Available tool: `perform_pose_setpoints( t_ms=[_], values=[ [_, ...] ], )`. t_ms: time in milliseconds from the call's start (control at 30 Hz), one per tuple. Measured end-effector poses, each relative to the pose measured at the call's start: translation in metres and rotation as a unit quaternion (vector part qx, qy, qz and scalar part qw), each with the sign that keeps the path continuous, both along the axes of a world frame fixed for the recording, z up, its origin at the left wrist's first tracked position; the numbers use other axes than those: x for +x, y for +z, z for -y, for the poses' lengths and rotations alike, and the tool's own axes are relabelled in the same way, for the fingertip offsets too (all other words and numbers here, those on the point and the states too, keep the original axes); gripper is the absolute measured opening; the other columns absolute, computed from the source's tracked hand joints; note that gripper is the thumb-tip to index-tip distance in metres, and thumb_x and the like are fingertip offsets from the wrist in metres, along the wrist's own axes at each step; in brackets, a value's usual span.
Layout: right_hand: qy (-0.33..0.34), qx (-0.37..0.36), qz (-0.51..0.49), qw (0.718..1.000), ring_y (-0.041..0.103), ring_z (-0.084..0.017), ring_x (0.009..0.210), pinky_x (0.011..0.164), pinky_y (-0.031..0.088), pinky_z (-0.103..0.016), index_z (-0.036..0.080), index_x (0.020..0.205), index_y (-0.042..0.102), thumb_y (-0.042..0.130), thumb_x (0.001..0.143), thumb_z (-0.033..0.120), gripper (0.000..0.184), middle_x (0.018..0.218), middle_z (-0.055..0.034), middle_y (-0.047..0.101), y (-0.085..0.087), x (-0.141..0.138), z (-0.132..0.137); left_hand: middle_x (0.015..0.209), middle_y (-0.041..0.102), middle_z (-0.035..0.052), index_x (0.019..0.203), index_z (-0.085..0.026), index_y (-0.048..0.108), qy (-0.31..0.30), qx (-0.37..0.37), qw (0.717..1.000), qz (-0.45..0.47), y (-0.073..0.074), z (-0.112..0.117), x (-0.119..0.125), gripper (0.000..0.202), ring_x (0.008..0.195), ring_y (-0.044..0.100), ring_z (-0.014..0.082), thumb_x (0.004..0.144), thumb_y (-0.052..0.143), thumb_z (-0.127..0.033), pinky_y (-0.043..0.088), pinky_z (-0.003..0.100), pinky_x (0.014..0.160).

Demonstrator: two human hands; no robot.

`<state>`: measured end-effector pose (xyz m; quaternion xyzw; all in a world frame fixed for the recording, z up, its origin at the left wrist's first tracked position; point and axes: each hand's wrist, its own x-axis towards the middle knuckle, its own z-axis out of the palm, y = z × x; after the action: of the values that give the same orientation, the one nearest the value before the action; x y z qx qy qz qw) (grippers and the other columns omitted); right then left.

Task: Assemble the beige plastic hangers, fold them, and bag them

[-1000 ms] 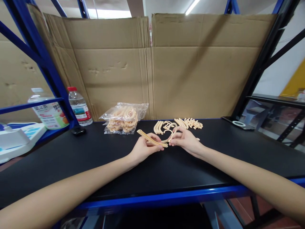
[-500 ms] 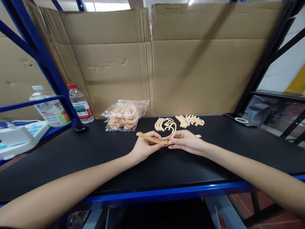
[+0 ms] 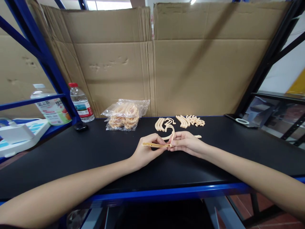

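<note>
Near the middle of the table, my left hand [image 3: 145, 150] pinches a cream plastic hanger arm [image 3: 152, 145], its free end pointing left. My right hand [image 3: 187, 144] grips the base of a curved hanger hook [image 3: 172, 131] against the arm's inner end. The hook stands up, curling to the left. My fingers partly cover the joint between the two pieces. Another cream strip [image 3: 198, 136] lies behind my right hand, mostly hidden. Further back are loose hanger arms [image 3: 160, 124], a few loose hooks [image 3: 169, 121], more arms [image 3: 183, 121] and a cluster of hooks [image 3: 196, 121].
Clear plastic bags [image 3: 125, 116] of cream parts sit back left on the black table [image 3: 114, 178]. Nearby stand a red-capped water bottle [image 3: 82, 106], a larger bottle [image 3: 51, 109] and a dark mouse-like object [image 3: 80, 126]. A phone-like slab [image 3: 250, 125] bears a white ring [image 3: 242, 121]. Cardboard [image 3: 209, 70] walls the back.
The hanger arm's left end has dropped and the arm lies nearly level. The hook has turned so that its curl opens leftward. Both hands have shifted slightly lower.
</note>
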<state>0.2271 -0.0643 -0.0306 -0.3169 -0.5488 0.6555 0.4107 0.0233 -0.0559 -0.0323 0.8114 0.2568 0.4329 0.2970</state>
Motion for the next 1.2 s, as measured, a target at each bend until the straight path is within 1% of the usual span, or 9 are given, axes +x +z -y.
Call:
perform_pose_setpoints(
  t_ms=[167,300,700,833,900,967,1033,1100,1200],
  values=[
    [-0.016,0.016,0.003,1.000,0.067,-0.015,0.073,0.077,0.054,-0.031,0.011,0.075,0.065,0.080,0.065,0.027,0.024,0.078,-0.0071,0.070,0.000,-0.001,0.002,0.070,0.064,0.0030,0.071,-0.014,0.062,0.013,0.007,1.000,0.001,0.001,0.002,0.001,0.015,0.065,0.060,0.0139,0.076,0.069,-0.026,0.046,0.023,0.060],
    [-0.034,0.044,0.020,0.998,0.065,-0.013,0.066,0.070,0.054,-0.029,0.012,0.073,0.063,0.079,0.066,0.028,0.023,0.071,-0.0049,0.068,0.000,-0.003,0.004,0.071,0.065,0.0032,0.071,-0.014,0.062,0.007,-0.006,1.000,0.006,0.002,0.004,0.002,0.015,0.066,0.060,0.0140,0.077,0.068,-0.026,0.046,0.023,0.062],
    [-0.085,0.105,-0.013,0.991,0.062,-0.012,0.058,0.058,0.050,-0.026,0.015,0.069,0.059,0.079,0.064,0.026,0.024,0.064,-0.0003,0.064,-0.001,-0.014,0.012,0.074,0.068,0.0019,0.074,-0.015,0.060,-0.020,-0.126,0.989,0.070,0.004,0.012,0.005,0.014,0.073,0.067,0.0164,0.073,0.071,-0.022,0.051,0.024,0.068],
    [-0.070,0.089,-0.031,0.993,0.062,-0.012,0.060,0.062,0.051,-0.027,0.015,0.072,0.060,0.078,0.066,0.027,0.023,0.069,-0.0014,0.065,0.001,-0.014,0.014,0.076,0.069,0.0026,0.076,-0.016,0.056,-0.033,-0.186,0.977,0.102,0.006,0.013,0.006,0.019,0.074,0.068,0.0179,0.072,0.072,-0.023,0.052,0.027,0.071],
    [-0.076,0.087,-0.031,0.993,0.061,-0.012,0.065,0.065,0.050,-0.028,0.016,0.073,0.061,0.078,0.067,0.029,0.022,0.073,-0.0017,0.065,0.003,-0.014,0.014,0.076,0.069,0.0023,0.077,-0.015,0.054,-0.023,-0.220,0.967,0.127,0.007,0.011,0.007,0.022,0.076,0.068,0.0179,0.070,0.074,-0.023,0.051,0.027,0.072],
    [-0.101,0.112,-0.012,0.988,0.058,-0.011,0.065,0.061,0.049,-0.026,0.016,0.073,0.063,0.077,0.067,0.031,0.021,0.073,-0.0013,0.063,0.005,-0.013,0.013,0.074,0.067,0.0009,0.077,-0.015,0.055,0.002,-0.248,0.957,0.149,0.008,0.009,0.008,0.024,0.076,0.066,0.0161,0.068,0.076,-0.022,0.050,0.025,0.072],
    [-0.125,0.149,0.019,0.981,0.052,-0.010,0.060,0.055,0.045,-0.024,0.016,0.073,0.064,0.076,0.068,0.033,0.021,0.071,-0.0011,0.061,0.006,-0.013,0.012,0.073,0.066,-0.0001,0.079,-0.014,0.057,0.022,-0.274,0.948,0.163,0.007,0.008,0.009,0.025,0.075,0.064,0.0137,0.066,0.077,-0.021,0.048,0.022,0.071],
    [-0.133,0.169,0.036,0.976,0.049,-0.009,0.056,0.050,0.042,-0.023,0.016,0.074,0.065,0.075,0.069,0.035,0.023,0.071,-0.0016,0.061,0.005,-0.013,0.011,0.073,0.066,0.0005,0.080,-0.013,0.058,0.027,-0.297,0.938,0.174,0.006,0.008,0.009,0.025,0.075,0.063,0.0127,0.065,0.077,-0.020,0.048,0.021,0.070],
    [-0.121,0.165,0.035,0.978,0.049,-0.010,0.055,0.047,0.043,-0.024,0.015,0.078,0.065,0.074,0.070,0.038,0.026,0.072,-0.0024,0.061,0.004,-0.015,0.013,0.076,0.067,0.0029,0.082,-0.012,0.059,0.015,-0.323,0.929,0.181,0.006,0.009,0.009,0.028,0.076,0.064,0.0141,0.065,0.078,-0.022,0.049,0.023,0.069]
  ],
)
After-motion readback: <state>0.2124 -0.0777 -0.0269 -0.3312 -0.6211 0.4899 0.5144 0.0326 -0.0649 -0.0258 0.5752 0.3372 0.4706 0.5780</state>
